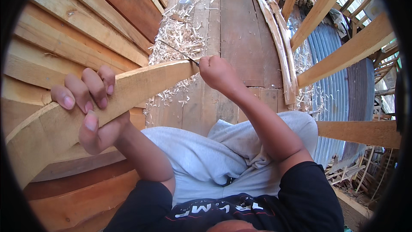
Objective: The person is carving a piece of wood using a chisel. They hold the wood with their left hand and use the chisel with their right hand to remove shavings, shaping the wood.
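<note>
A long pale wooden plank (148,82) runs from the lower left up toward the middle, its far end by my right hand. My left hand (92,103) is wrapped round it, with fingers over the upper edge and the thumb against the near face. In my right hand (217,72), closed in a fist, is a knife. Its thin dark blade (177,50) points up and left across the plank's far end. The fist covers the knife's handle.
Wood shavings (178,32) are heaped on the board floor (238,30) beyond the plank. A small metal cup (184,2) stands among them. Wooden wall boards (68,43) rise at left; peeled poles (279,47) and corrugated sheeting (328,60) lie at right. My legs (201,154) are folded below.
</note>
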`<action>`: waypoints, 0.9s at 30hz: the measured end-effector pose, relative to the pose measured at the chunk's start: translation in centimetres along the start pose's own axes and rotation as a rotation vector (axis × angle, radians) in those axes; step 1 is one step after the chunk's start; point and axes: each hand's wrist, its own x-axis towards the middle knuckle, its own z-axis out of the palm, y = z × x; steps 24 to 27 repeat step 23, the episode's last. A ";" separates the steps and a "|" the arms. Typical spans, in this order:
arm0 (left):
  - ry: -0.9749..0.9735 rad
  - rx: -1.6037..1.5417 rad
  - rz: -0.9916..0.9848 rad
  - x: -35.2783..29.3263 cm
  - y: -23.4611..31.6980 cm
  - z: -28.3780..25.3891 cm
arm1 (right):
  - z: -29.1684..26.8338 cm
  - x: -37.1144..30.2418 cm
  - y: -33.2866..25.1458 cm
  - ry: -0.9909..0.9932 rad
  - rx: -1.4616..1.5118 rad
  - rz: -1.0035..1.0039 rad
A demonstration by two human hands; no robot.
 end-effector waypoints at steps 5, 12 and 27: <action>-0.050 -0.053 0.004 -0.5 0.3 -1.4 | -0.6 -2.4 -2.8 0.052 -0.114 -0.062; -0.104 -0.052 -0.025 -0.2 -0.1 0.9 | -0.2 1.9 6.7 0.135 -0.169 0.008; -0.379 -0.158 -0.086 0.1 0.3 -1.1 | -0.3 3.5 7.1 -0.088 -0.350 0.023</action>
